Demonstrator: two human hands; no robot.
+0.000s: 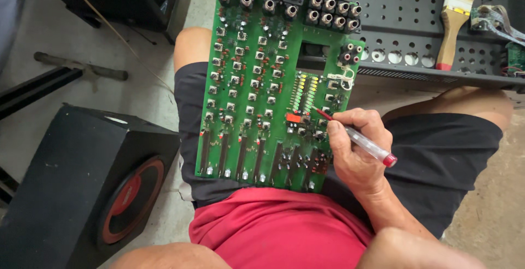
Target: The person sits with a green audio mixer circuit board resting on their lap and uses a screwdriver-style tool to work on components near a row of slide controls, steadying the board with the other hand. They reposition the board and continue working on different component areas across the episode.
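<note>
The green mixer circuit board (262, 83) is supported on the lap, its far end by the perforated metal chassis (415, 56). A red-tipped pen (358, 139) is gripped in the closed right hand (355, 148), tip against the board beside the LED column (304, 91); no finished marks are discernible, so progress cannot be judged. The left hand is out of view.

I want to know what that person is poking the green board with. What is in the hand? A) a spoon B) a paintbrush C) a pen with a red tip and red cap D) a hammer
C: the right hand grips a clear pen, its red tip touching the green circuit board.
</note>
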